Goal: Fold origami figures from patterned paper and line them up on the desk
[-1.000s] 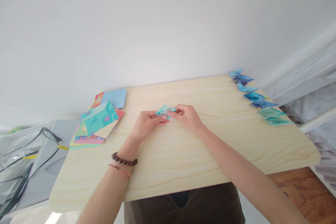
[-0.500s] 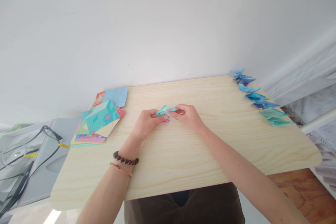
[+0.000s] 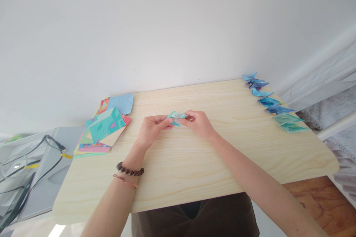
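Both of my hands meet over the middle of a pale wooden table (image 3: 194, 163). Between them is a small teal folded paper piece (image 3: 176, 116). My left hand (image 3: 151, 130) pinches its left end, with thumb and fingers closed on it. My right hand (image 3: 198, 122) pinches its right end the same way. The paper is held just above the tabletop. A bead bracelet and a thin cord sit on my left wrist.
A stack of patterned paper sheets (image 3: 104, 127) lies at the table's left edge. A row of several folded blue and teal paper pieces (image 3: 271, 102) runs along the right edge. Left of the table stand grey gear and black cables (image 3: 33, 159).
My left hand has shifted slightly left and turned, its fingertips now pinching the paper's left tip. The right hand stays where it was.
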